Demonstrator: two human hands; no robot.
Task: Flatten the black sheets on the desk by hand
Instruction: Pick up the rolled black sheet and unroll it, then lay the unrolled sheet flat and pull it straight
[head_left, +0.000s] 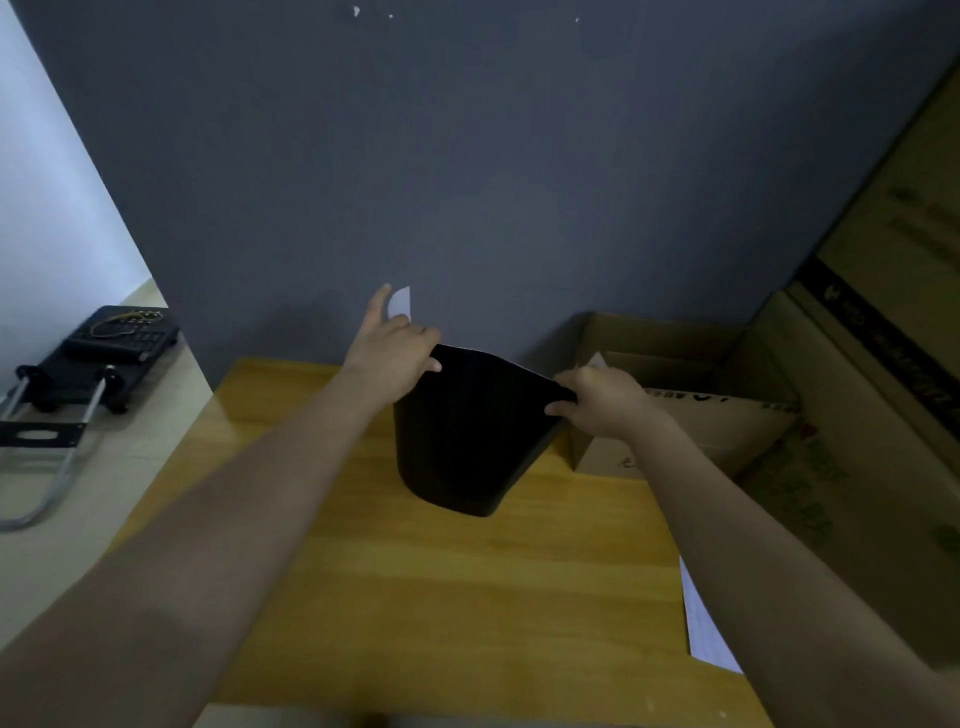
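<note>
Box print (930, 228) blurred; white paper (701, 623) partly behind right forearm.

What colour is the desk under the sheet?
Yellowish wood with visible grain; the desk shows best in the head view, the only one, below the black sheet.

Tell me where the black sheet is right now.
In the head view the black sheet hangs curled at centre above the wooden desk, its top edge pinched by the left hand and right hand, left of the open cardboard box.

A matt, smooth black sheet (462, 436) is seen above a satin-finished wooden desk (441, 597); beside it, a dull brown cardboard box (691, 436).
</note>
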